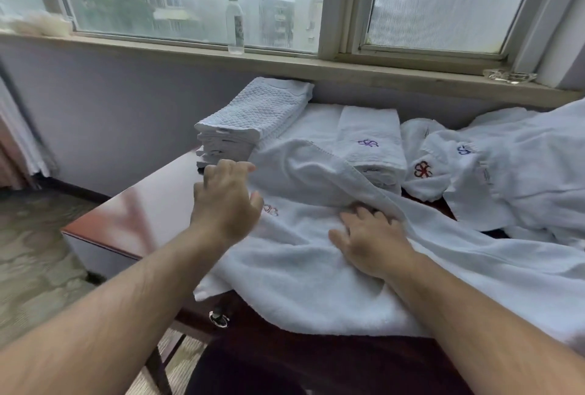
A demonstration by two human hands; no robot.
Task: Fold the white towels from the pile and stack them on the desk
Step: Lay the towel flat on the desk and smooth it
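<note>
White terry towel (316, 268), large and embroidered with a small red emblem, lies spread over the near half of the dark red wooden desk (139, 214), its front edge drooping off toward six o'clock. One flap is doubled back across the middle, so the fold looks only begun.

The right hand (370, 242) rests on the cloth at centre, palm down, fingers fairly straight with their tips tucked beneath the raised flap; whether they pinch the hem I cannot tell. The left hand (226, 201) hovers at nine o'clock of the right, above the towel's left edge, fingers loosely curled and holding nothing that shows.

Judging by this, the next move calls for flattening the flap, squaring its edges and bringing the left side over for the next fold.

At eleven o'clock stands a stack of folded white waffle-weave towels (253, 122), and just right of it, at twelve, a lower stack of folded smooth white towels with a purple emblem (370, 144). At two o'clock sprawls the unfolded pile of white towels (506, 173), spilling toward the working towel and crowding its right side. A clear plastic bottle (235, 24) and a glass ashtray (509, 75) sit on the window sill (158, 49), well apart from the work.
</note>
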